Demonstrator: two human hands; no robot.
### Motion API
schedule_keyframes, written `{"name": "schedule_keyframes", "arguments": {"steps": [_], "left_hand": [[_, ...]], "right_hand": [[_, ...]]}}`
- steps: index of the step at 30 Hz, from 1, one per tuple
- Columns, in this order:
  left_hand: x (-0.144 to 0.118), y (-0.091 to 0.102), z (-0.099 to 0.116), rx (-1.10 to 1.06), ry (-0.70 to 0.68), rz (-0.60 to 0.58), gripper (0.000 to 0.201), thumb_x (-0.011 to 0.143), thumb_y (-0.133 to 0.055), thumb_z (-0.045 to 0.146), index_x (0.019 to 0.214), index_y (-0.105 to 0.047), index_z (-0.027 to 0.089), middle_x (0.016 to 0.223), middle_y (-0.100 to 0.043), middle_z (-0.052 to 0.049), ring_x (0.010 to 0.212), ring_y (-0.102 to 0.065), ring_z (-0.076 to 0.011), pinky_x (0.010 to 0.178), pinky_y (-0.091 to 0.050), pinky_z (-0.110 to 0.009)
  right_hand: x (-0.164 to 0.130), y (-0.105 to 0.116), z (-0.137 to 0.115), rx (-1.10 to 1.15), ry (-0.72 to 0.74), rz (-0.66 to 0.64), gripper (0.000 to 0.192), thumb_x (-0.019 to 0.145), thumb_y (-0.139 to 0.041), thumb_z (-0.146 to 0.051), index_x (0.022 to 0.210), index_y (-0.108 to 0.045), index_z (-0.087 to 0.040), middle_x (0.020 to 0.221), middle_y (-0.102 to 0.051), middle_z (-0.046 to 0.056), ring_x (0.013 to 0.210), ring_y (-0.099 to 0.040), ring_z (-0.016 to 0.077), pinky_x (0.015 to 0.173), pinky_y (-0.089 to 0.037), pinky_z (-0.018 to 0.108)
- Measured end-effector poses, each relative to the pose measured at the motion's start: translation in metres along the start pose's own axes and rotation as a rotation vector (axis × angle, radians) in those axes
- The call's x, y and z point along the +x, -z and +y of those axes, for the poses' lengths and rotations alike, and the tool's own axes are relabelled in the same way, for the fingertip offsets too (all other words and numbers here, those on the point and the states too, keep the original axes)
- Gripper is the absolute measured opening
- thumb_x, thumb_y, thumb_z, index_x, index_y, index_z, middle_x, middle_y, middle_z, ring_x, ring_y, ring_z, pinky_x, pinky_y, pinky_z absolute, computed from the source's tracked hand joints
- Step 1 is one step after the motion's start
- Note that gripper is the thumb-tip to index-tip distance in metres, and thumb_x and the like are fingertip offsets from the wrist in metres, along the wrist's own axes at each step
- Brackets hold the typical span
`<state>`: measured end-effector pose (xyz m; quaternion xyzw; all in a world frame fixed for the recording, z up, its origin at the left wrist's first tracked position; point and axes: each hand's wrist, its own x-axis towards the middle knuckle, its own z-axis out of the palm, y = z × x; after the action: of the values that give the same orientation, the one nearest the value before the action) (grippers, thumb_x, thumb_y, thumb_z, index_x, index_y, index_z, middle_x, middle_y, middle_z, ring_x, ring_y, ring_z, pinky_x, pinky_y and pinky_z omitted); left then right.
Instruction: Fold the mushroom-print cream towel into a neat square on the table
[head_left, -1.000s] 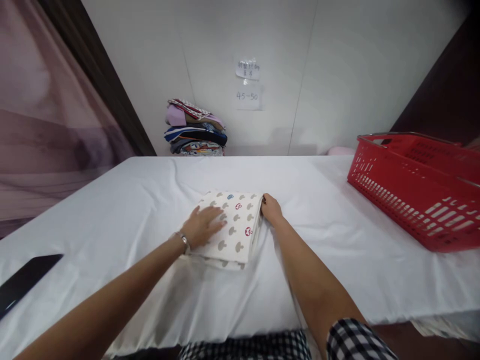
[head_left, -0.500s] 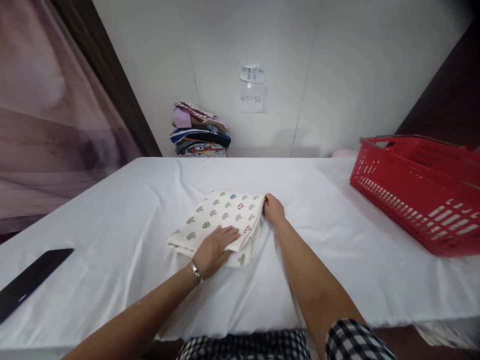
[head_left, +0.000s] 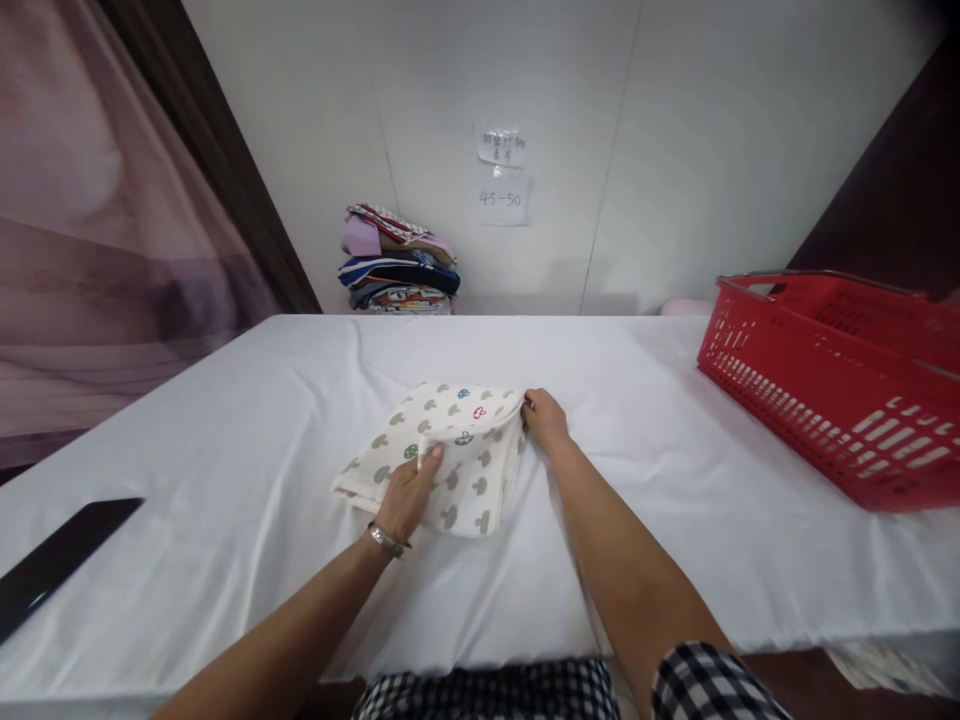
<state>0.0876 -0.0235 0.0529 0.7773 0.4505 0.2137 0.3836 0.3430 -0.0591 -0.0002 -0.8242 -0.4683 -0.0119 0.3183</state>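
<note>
In the head view, a folded cloth printed with small mushrooms is lying near the middle of a table that is covered with a white sheet, a little closer to the person than to the wall. The left hand is resting on the near part of the cloth and is pinching a fold of its top layer between thumb and fingers, so this layer is rising in a soft ridge. The right hand is closed on the far right corner of the cloth, pressing the stacked edges together against the table. The two hands are apart, one at each end of the fold. I am judging that the cloth is light, thin and very limp (it is bending wherever a finger is lifting it), neither slippery nor fragile, but its layers are likely sliding over each other easily. For this reason the good places to hold it are the corners and the folded edges, with all layers pinched together, not the loose middle. At the right, a red basket is standing well apart from the cloth. A pile of folded clothes is sitting at the far edge against the wall, under two paper notes. A flat black object is lying at the left edge.
</note>
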Motion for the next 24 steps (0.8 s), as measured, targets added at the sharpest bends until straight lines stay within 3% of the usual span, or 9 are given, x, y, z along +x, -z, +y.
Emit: {"name": "schedule_keyframes", "arguments": {"steps": [3, 6, 9, 11, 16, 24], "left_hand": [[-0.003, -0.002, -0.008, 0.017, -0.16, -0.042, 0.045, 0.082, -0.036, 0.053, 0.086, -0.063, 0.017, 0.073, -0.064, -0.001, 0.076, -0.058, -0.0197, 0.069, -0.046, -0.028], [-0.005, -0.006, -0.02, 0.113, -0.489, -0.109, 0.037, 0.086, -0.037, 0.039, 0.112, -0.057, 0.022, 0.105, -0.065, -0.002, 0.103, -0.056, -0.0196, 0.093, -0.041, -0.034], [-0.006, -0.009, -0.031, 0.341, -0.839, -0.15, 0.035, 0.084, -0.042, 0.029, 0.116, -0.056, 0.024, 0.122, -0.057, -0.004, 0.117, -0.047, -0.0215, 0.105, -0.027, -0.043], [-0.009, -0.01, -0.036, 0.478, -0.967, -0.142, 0.037, 0.084, -0.045, 0.029, 0.119, -0.054, 0.023, 0.128, -0.053, -0.006, 0.123, -0.041, -0.0227, 0.106, -0.024, -0.046], [-0.018, -0.008, -0.038, 0.636, -1.014, -0.112, 0.055, 0.079, -0.051, 0.047, 0.126, -0.047, 0.019, 0.135, -0.045, -0.01, 0.127, -0.035, -0.0265, 0.105, -0.024, -0.048], [-0.009, -0.018, -0.053, 0.641, -0.968, -0.083, 0.05, 0.078, -0.051, 0.022, 0.128, -0.044, 0.023, 0.133, -0.047, -0.005, 0.126, -0.036, -0.0219, 0.104, -0.024, -0.044]], "right_hand": [[0.002, -0.002, 0.002, 0.006, -0.02, 0.009, 0.018, 0.081, -0.041, -0.017, 0.086, -0.058, -0.023, 0.091, -0.056, 0.002, 0.086, -0.049, 0.0147, 0.065, -0.033, 0.023], [0.002, -0.003, 0.003, 0.018, -0.019, -0.005, 0.021, 0.081, -0.04, -0.015, 0.087, -0.059, -0.023, 0.092, -0.056, 0.002, 0.087, -0.049, 0.0146, 0.067, -0.033, 0.023], [0.0, -0.002, 0.004, 0.015, -0.021, -0.016, 0.022, 0.082, -0.04, -0.017, 0.09, -0.059, -0.022, 0.092, -0.056, 0.002, 0.087, -0.05, 0.0148, 0.068, -0.034, 0.023], [0.0, -0.002, 0.005, 0.006, -0.025, -0.017, 0.022, 0.083, -0.04, -0.019, 0.092, -0.06, -0.022, 0.092, -0.057, 0.002, 0.088, -0.051, 0.0151, 0.069, -0.035, 0.023], [-0.001, -0.003, 0.006, 0.015, -0.088, -0.029, 0.024, 0.083, -0.04, -0.023, 0.094, -0.062, -0.023, 0.096, -0.06, 0.003, 0.091, -0.052, 0.0155, 0.073, -0.036, 0.023], [0.004, -0.002, 0.0, 0.029, -0.196, -0.077, 0.025, 0.079, -0.046, -0.022, 0.094, -0.066, -0.02, 0.096, -0.066, 0.004, 0.088, -0.058, 0.0161, 0.072, -0.039, 0.021]]}}
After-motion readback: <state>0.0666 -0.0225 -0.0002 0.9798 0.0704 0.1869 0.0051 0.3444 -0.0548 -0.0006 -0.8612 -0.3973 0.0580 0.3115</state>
